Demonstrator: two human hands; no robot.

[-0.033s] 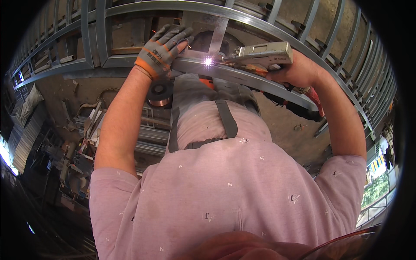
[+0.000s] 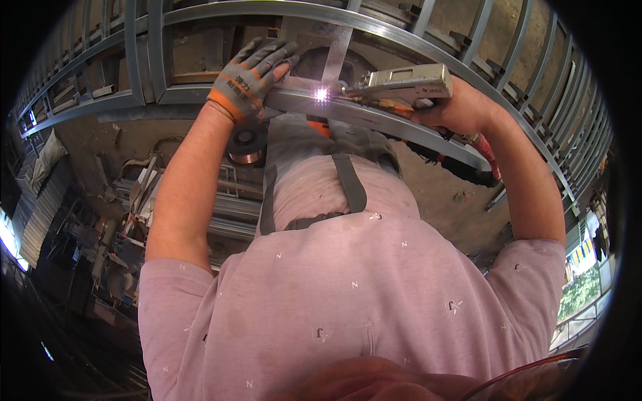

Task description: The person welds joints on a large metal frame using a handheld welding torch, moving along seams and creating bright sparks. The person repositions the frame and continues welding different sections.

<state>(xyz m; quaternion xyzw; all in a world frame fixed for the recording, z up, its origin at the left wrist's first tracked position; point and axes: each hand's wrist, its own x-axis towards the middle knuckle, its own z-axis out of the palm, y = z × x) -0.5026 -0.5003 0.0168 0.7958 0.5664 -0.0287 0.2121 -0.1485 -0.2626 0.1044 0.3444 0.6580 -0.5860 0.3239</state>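
Hardly anything has moved since the earlier frame; hands, tool and bar keep their places. Two hands are at work, one gloved and one bare, with one tool and one spot of light point(image 2: 322, 95). The gloved left hand point(image 2: 253, 79) lies over the metal bar point(image 2: 381, 118), fingers stretched out; I cannot tell whether it presses down. The bare right hand point(image 2: 461, 110) is wrapped around the rear of the pale tool point(image 2: 401, 83), whose nose points left toward the light. The bar runs beneath the tool, between the hands, above the person's lap. One metal strip point(image 2: 338, 53) meets it near the light. One copper-coloured spool point(image 2: 246, 157) sits below the left wrist, above the brown floor point(image 2: 461, 224). Greenery point(image 2: 580, 289) shows at far right.
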